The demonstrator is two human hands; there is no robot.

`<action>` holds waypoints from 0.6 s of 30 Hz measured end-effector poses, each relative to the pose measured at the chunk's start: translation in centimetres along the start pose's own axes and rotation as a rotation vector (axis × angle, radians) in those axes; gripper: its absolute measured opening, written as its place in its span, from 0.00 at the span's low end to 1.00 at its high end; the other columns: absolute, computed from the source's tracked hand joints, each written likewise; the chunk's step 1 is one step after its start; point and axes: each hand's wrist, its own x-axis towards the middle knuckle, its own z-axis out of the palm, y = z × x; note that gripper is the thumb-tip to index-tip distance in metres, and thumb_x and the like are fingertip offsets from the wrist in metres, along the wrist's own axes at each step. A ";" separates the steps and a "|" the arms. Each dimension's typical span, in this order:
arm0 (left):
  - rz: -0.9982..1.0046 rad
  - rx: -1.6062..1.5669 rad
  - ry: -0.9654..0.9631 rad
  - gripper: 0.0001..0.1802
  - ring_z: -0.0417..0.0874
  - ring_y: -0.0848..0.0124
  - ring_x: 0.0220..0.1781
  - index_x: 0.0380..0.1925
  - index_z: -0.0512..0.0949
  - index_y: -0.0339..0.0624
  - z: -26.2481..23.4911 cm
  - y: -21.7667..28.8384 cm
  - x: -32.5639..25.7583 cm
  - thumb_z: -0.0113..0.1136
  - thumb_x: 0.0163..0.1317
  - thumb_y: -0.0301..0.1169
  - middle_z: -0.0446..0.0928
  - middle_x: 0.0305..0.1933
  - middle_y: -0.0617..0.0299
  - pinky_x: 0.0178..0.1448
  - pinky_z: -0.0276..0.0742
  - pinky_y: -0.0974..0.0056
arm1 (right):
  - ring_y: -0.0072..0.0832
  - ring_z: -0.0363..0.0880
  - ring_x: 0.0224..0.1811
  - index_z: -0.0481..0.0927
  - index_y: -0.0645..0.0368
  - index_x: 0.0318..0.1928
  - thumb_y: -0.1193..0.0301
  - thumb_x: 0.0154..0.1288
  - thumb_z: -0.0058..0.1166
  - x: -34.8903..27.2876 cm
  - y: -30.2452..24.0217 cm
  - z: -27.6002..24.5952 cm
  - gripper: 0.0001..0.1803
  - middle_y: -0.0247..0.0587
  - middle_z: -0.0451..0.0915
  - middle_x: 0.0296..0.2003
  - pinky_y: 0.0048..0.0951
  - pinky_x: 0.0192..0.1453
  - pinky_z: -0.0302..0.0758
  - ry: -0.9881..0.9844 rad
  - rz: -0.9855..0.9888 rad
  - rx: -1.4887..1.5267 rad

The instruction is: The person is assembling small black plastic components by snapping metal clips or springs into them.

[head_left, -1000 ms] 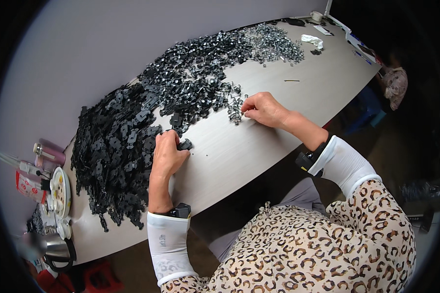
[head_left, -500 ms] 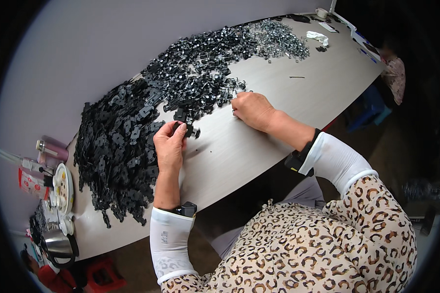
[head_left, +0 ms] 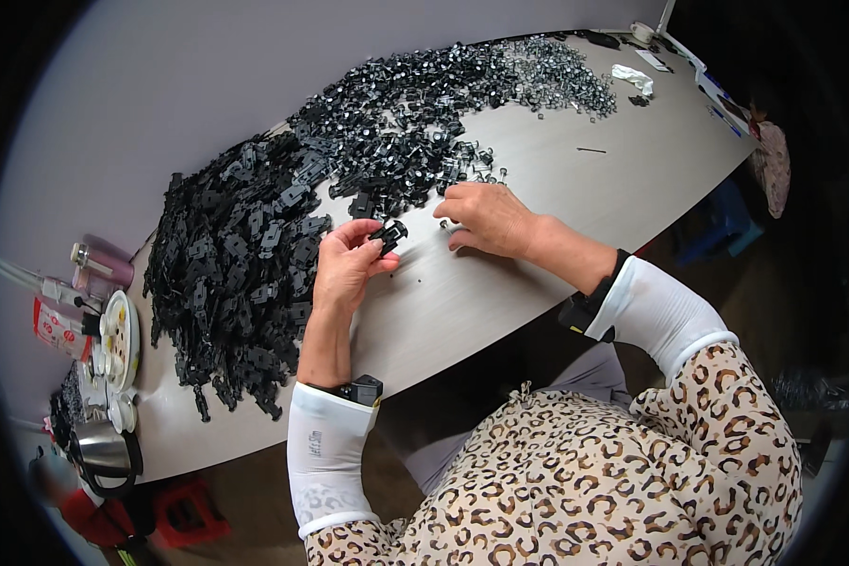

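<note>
My left hand [head_left: 342, 267] pinches a small black plastic part [head_left: 388, 236] between thumb and fingers, held just above the table. To its right, my right hand [head_left: 491, 222] is curled, with a small shiny metal piece [head_left: 444, 224] at its fingertips, between index finger and thumb. A large heap of flat black plastic parts [head_left: 245, 245] lies left of my left hand. Beyond both hands spreads a pile of black parts with shiny round tops [head_left: 396, 132]. It merges at the far right into small clear or silvery pieces [head_left: 566, 75].
The pale table [head_left: 481, 302] curves along a grey wall. At its left end are a pink bottle [head_left: 104, 264], a plate [head_left: 121, 330] and a steel kettle [head_left: 104, 448]. A crumpled tissue [head_left: 633, 78] lies far right. Stools, blue [head_left: 722, 222] and red [head_left: 189, 512], stand below.
My left hand has moved slightly up and right, turning the black part. My right hand has come away from the pile's edge, and the metal piece now shows at its fingertips.
</note>
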 end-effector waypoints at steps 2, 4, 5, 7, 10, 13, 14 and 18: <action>-0.073 0.031 -0.033 0.13 0.82 0.68 0.27 0.44 0.70 0.23 0.0 -0.2 0.1 0.49 0.59 0.16 0.76 0.33 0.54 0.31 0.84 0.71 | 0.37 0.77 0.42 0.80 0.57 0.33 0.66 0.46 0.66 0.5 -0.2 -0.4 0.13 0.38 0.77 0.33 0.36 0.44 0.76 -0.099 0.023 -0.050; -0.084 0.031 -0.051 0.11 0.82 0.69 0.26 0.42 0.71 0.23 0.4 -0.2 0.2 0.50 0.59 0.16 0.77 0.32 0.53 0.30 0.84 0.71 | 0.36 0.77 0.42 0.81 0.57 0.33 0.66 0.46 0.66 0.4 -0.1 -0.5 0.13 0.38 0.77 0.33 0.35 0.44 0.76 -0.199 0.051 -0.099; -0.091 0.029 -0.057 0.10 0.82 0.70 0.26 0.40 0.72 0.24 0.4 -0.3 0.0 0.50 0.59 0.17 0.77 0.32 0.53 0.30 0.83 0.72 | 0.36 0.77 0.43 0.81 0.56 0.33 0.65 0.46 0.66 0.4 -0.1 -0.4 0.13 0.37 0.77 0.33 0.35 0.44 0.76 -0.155 0.023 -0.108; -0.094 0.029 -0.072 0.09 0.81 0.71 0.25 0.39 0.73 0.24 0.3 -0.3 0.1 0.51 0.58 0.17 0.77 0.31 0.53 0.28 0.82 0.73 | 0.35 0.77 0.43 0.81 0.55 0.33 0.65 0.46 0.66 0.6 -0.4 -0.3 0.13 0.36 0.77 0.33 0.34 0.44 0.76 -0.111 -0.009 -0.115; -0.108 0.024 -0.123 0.07 0.80 0.72 0.24 0.36 0.74 0.26 0.2 -0.4 0.1 0.52 0.58 0.18 0.77 0.29 0.54 0.25 0.79 0.74 | 0.32 0.75 0.37 0.80 0.57 0.33 0.69 0.43 0.67 1.1 -1.9 -0.3 0.15 0.34 0.74 0.29 0.32 0.40 0.75 0.183 -0.128 0.084; -0.130 0.003 -0.184 0.06 0.80 0.72 0.23 0.35 0.75 0.27 0.1 -0.5 0.3 0.54 0.58 0.19 0.77 0.28 0.56 0.22 0.76 0.75 | 0.32 0.75 0.37 0.80 0.57 0.34 0.71 0.40 0.68 1.8 -2.3 0.4 0.16 0.34 0.75 0.30 0.33 0.40 0.74 0.180 -0.177 0.043; -0.141 -0.021 -0.199 0.06 0.80 0.73 0.23 0.35 0.75 0.27 -0.1 -0.5 0.0 0.54 0.58 0.20 0.77 0.27 0.57 0.22 0.75 0.76 | 0.33 0.75 0.37 0.80 0.58 0.34 0.73 0.38 0.69 1.9 -2.4 0.6 0.18 0.35 0.74 0.30 0.33 0.40 0.74 0.145 -0.197 0.042; -0.176 -0.122 -0.102 0.08 0.76 0.76 0.21 0.39 0.75 0.29 0.9 0.3 -0.6 0.56 0.59 0.21 0.76 0.27 0.61 0.18 0.69 0.79 | 0.35 0.75 0.37 0.79 0.61 0.34 0.74 0.38 0.68 1.8 -2.0 0.5 0.18 0.38 0.75 0.29 0.33 0.40 0.74 0.185 -0.238 0.104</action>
